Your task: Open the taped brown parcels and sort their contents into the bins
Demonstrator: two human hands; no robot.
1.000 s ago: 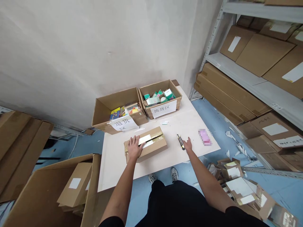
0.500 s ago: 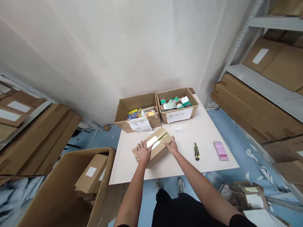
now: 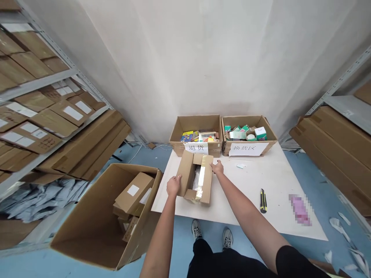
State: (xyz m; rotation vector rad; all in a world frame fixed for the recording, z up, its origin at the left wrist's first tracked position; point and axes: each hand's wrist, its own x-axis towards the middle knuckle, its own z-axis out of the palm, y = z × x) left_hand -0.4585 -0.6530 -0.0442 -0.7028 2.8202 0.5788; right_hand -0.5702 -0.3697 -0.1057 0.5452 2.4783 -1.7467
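A small cardboard box (image 3: 206, 185) stands on the white table (image 3: 249, 193) with its top flaps spread apart. Inside it something whitish, like a plastic wrapping (image 3: 197, 178), shows in part. My left hand (image 3: 173, 186) grips the left flap, thumb on top. At the far right edge, my right hand (image 3: 217, 167) has its fingers closed on the right flap. Clear tape and a white label strip run along that right flap. To the right lies a black and yellow utility knife (image 3: 263, 201).
Two open cartons, a left one (image 3: 199, 120) and a right one (image 3: 246, 120), hold small packages at the table's back. A large carton (image 3: 87, 208) with several parcels stands at the left. Shelves (image 3: 65, 77) flank both sides. A pixelated pink item (image 3: 300, 210) lies at the table's right.
The box's top has gone from closed to open, its flaps now pulled apart by both hands. The box has turned more upright in view, and the camera view has shifted left.
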